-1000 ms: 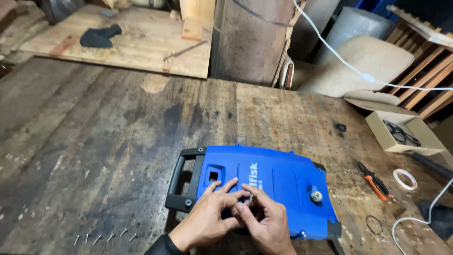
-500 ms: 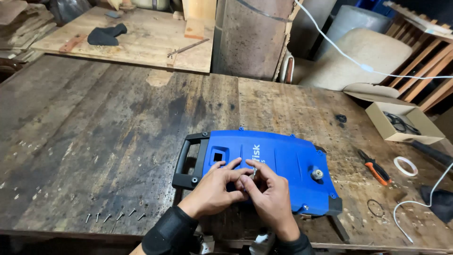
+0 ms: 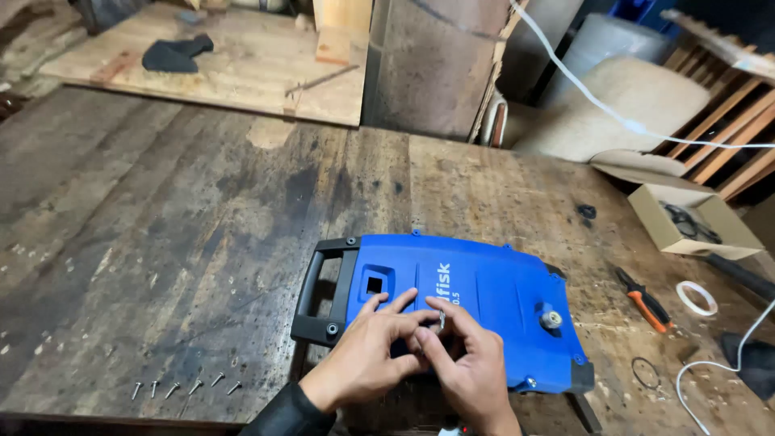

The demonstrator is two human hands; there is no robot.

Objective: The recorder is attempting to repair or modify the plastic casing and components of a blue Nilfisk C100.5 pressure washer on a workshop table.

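Note:
A blue plastic machine housing [image 3: 492, 299] with a black handle [image 3: 323, 295] lies flat on the dark wooden workbench [image 3: 202, 234]. Both my hands rest on its near edge. My left hand [image 3: 367, 355] and my right hand [image 3: 464, 367] meet fingertip to fingertip around a small metal screw [image 3: 441, 319], which stands upright between them. Which hand pinches it I cannot tell for sure; the right thumb and forefinger look closed on it. A round metal knob [image 3: 551, 320] sits on the housing to the right.
Several loose screws [image 3: 186, 387] lie in a row at the bench's front left. Orange-handled pliers [image 3: 646, 303], a tape roll [image 3: 696, 297], a black ring [image 3: 644, 373] and an open cardboard box [image 3: 686, 222] are at the right. A white cable [image 3: 613, 113] crosses above.
The view has shifted slightly, so the housing sits a little lower right. My hands stay together over its near edge, and the small screw now shows upright between the fingertips.

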